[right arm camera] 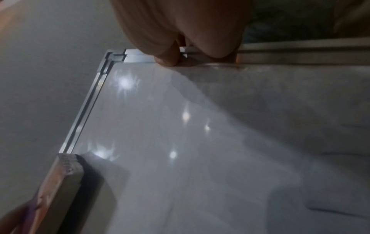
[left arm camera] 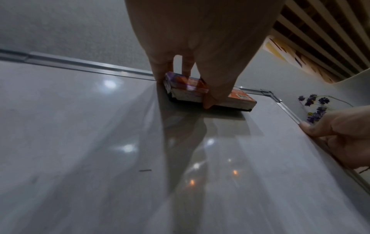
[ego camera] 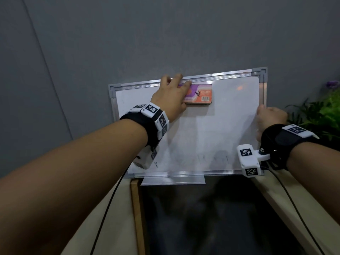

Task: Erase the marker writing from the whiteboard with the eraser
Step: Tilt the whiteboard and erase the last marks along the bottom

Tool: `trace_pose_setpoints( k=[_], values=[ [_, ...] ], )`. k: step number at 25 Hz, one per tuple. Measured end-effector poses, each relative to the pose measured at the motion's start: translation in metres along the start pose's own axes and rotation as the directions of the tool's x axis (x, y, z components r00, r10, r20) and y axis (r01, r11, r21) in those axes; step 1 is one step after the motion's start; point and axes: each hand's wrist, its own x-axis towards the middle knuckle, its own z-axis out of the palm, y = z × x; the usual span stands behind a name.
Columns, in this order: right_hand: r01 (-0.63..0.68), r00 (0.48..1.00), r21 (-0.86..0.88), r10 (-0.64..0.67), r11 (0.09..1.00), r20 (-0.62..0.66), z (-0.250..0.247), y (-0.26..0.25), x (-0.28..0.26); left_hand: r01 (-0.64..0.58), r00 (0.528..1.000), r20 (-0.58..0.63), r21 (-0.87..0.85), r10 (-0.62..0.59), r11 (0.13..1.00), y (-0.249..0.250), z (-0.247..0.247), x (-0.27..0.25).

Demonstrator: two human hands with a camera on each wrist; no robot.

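A whiteboard [ego camera: 211, 129] with a silver frame leans upright against the grey wall. My left hand [ego camera: 171, 94] grips the eraser [ego camera: 202, 94], an orange and purple block, and presses it flat on the board just under the top frame edge. In the left wrist view the thumb and fingers clamp the eraser [left arm camera: 236, 98] from both long sides. My right hand [ego camera: 270, 116] grips the board's right frame edge [right arm camera: 280, 52] at mid height. Faint grey smears and a small dark mark [left arm camera: 145, 170] show on the lower board.
The board [left arm camera: 100, 142] stands at the far end of a dark-topped table [ego camera: 220, 218] with pale wooden sides. A green plant with purple flowers [ego camera: 323, 107] is close to the right of the board. Black cables hang from both wrists.
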Motion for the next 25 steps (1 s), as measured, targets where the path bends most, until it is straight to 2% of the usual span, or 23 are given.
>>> trace_pose_setpoints(
  k=[4, 8, 13, 17, 21, 23, 25],
  values=[
    [0.043, 0.998, -0.024, -0.042, 0.999, 0.041, 0.0, 0.006, 0.004, 0.016, 1.0, -0.023, 0.004, -0.016, 1.0, 0.0, 0.003, 0.0],
    [0.118, 0.991, -0.077, -0.113, 0.99, 0.065, -0.004, 0.007, -0.002, 0.012, 0.993, -0.121, 0.024, -0.009, 1.0, -0.003, 0.008, -0.005],
    [0.17, 0.985, -0.183, -0.163, 0.968, 0.056, -0.021, 0.006, -0.023, -0.064, 0.962, -0.254, 0.153, 0.102, 0.986, -0.021, 0.029, -0.038],
    [0.245, 0.969, -0.304, -0.234, 0.921, 0.074, -0.029, 0.025, -0.032, -0.136, 0.956, -0.238, 0.164, 0.173, 0.977, -0.026, 0.065, -0.092],
    [0.289, 0.954, -0.437, -0.297, 0.852, 0.051, -0.036, 0.032, -0.046, -0.259, 0.954, -0.111, 0.16, 0.278, 0.953, -0.031, 0.103, -0.147],
    [0.354, 0.925, -0.476, -0.376, 0.805, 0.053, -0.037, 0.032, -0.059, -0.269, 0.957, -0.064, 0.166, 0.282, 0.949, -0.037, 0.112, -0.162],
    [0.441, 0.884, -0.493, -0.458, 0.751, 0.092, -0.036, 0.034, -0.069, -0.231, 0.963, -0.097, 0.181, 0.251, 0.956, -0.048, 0.113, -0.166]
  ],
)
